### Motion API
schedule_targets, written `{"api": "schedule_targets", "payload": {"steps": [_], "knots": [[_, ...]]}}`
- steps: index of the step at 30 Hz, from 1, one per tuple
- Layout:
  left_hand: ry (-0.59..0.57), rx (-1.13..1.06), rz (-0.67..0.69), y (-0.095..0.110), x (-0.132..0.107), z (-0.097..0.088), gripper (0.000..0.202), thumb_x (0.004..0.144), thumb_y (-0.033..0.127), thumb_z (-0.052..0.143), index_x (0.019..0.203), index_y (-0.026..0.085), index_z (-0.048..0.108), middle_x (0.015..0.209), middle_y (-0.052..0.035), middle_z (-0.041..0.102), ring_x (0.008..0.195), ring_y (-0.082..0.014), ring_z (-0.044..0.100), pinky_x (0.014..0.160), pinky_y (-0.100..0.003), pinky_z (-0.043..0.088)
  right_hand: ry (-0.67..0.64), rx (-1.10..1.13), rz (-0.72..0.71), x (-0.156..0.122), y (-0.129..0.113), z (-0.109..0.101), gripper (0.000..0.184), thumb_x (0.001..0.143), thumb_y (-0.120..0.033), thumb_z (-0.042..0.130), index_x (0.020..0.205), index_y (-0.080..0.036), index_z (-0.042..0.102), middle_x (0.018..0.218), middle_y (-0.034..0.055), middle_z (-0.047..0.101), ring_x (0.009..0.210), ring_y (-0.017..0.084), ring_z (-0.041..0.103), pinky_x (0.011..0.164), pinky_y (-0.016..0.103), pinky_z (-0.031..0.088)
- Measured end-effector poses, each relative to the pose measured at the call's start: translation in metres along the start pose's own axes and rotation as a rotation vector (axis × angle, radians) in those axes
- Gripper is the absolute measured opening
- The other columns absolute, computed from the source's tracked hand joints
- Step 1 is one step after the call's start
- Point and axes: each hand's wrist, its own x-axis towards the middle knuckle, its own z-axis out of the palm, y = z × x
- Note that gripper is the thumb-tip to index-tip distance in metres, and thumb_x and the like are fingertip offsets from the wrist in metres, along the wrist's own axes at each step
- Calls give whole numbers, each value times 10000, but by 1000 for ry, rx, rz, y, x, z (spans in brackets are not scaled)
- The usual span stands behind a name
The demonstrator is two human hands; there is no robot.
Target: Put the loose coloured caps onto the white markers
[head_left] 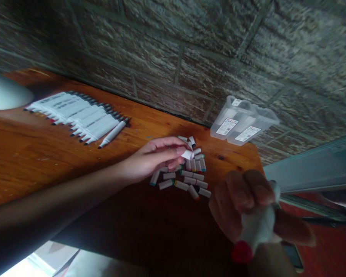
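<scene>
- Left grip [154, 159] pinches a white marker cap [187, 154] just above the pile of caps [190, 181] on the wooden counter [31, 154].
- Right grip [248, 207], close to the camera and blurred, clasps a white marker [258, 227] with a red end.
- A row of markers [80, 115] lies further left.
- Clear plastic cases [242, 123] stand against the wall [190, 38].

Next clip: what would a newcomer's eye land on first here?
The right hand, close to the camera at lower right, grips a white marker with a red end. Mid-table, the left hand pinches a cap above a pile of caps. A neat row of markers lies at the back left.
</scene>
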Motion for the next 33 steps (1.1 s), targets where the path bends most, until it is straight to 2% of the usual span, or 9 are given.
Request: {"api": "schedule_targets", "payload": {"steps": [3, 6, 8, 12, 14, 18, 26, 33], "knots": [[-3, 2, 6, -2, 1, 0, 227, 794, 333, 743, 925, 154, 701, 749, -12, 633, 543, -75, 462, 509, -221, 375, -18, 159, -8, 12, -8, 6, 410, 659, -726, 721, 770, -332, 713, 649, -57, 665, 289, 10, 226, 317, 195, 231], [0, -22, 32, -4, 2, -1, 219, 800, 313, 746, 953, 165, 693, 754, -8, 640, 542, -71, 472, 519, -218, 375, 187, 233, -8, 28, -11, 12, 385, 739, -679, 699, 783, -297, 686, 627, -46, 641, 355, 46, 308, 377, 219, 280], [-3, -27, 45, -5, 2, -2, 214, 811, 308, 740, 967, 169, 692, 757, -8, 644, 542, -68, 476, 521, -215, 373, 256, 255, -11, 36, -9, 14, 419, 774, -681, 665, 752, -263, 651, 566, -51, 571, 386, 60, 331, 401, 227, 287], [-24, 6, 43, -5, 2, -3, 217, 820, 320, 736, 968, 163, 712, 747, -8, 633, 541, -65, 479, 512, -207, 373, 276, 240, -23, 41, -2, 15, 473, 841, -691, 577, 704, -239, 583, 471, -85, 378, 384, 69, 253, 397, 229, 228], [-25, 22, 41, -5, 1, -3, 238, 816, 334, 739, 974, 157, 720, 740, -10, 630, 539, -66, 481, 506, -204, 373, 288, 189, -42, 40, 1, 16, 464, 851, -681, 573, 722, -235, 587, 469, -90, 346, 388, 70, 241, 399, 229, 219], [-13, 35, 46, -4, 1, -3, 297, 801, 370, 748, 999, 150, 717, 712, -5, 617, 532, -71, 479, 504, -207, 379, 325, 120, -45, 39, 4, 17, 408, 870, -614, 600, 754, -224, 624, 491, -82, 400, 406, 63, 270, 421, 223, 253], [-36, 90, 63, -4, 0, -4, 216, 839, 311, 706, 997, 164, 716, 729, -3, 631, 551, -72, 490, 524, -205, 383, 320, 126, 4, 39, 9, 18, 325, 825, -514, 704, 742, -201, 685, 516, -63, 444, 446, 54, 349, 432, 200, 267], [-30, 89, 68, -2, 0, -3, 213, 827, 305, 718, 988, 166, 721, 719, -3, 627, 552, -70, 495, 515, -195, 381, 324, 162, -9, 39, 9, 20, 326, 789, -504, 744, 728, -187, 696, 534, -54, 482, 453, 47, 339, 428, 194, 246]]}}
